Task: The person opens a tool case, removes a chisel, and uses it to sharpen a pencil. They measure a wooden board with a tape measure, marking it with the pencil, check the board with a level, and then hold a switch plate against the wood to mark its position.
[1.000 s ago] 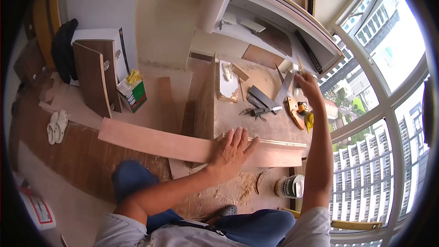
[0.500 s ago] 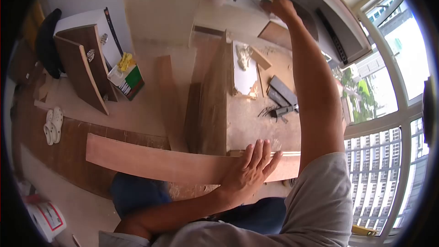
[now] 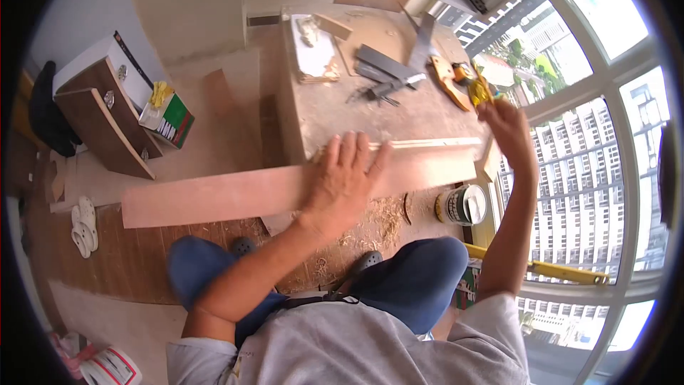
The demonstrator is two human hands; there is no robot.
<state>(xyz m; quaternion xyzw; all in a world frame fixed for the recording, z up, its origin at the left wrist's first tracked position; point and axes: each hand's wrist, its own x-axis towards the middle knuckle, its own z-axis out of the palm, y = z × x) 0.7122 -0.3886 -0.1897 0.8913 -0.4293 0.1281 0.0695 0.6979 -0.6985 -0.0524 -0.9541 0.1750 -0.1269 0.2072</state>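
Note:
My left hand lies with fingers spread on a long reddish wooden board, its fingertips at the far edge. The board's right part runs along the front edge of a dusty wooden workbench, while its left end juts out past it. Out to the right, my right hand has its fingers curled at the lower end of a shiny yellow item; I cannot tell what they hold. Beside that lie a black-and-yellow item and a handsaw with an orange handle.
Dark flat pieces and a white panel lie on the bench. Below its right corner stands a paint can among wood shavings. Windows line the right side. Cabinet doors lean at the left.
My right hand has come down from the cabinet shelf to the bench's right side. The view has shifted, showing the saw and paint can. My left hand stays on the board.

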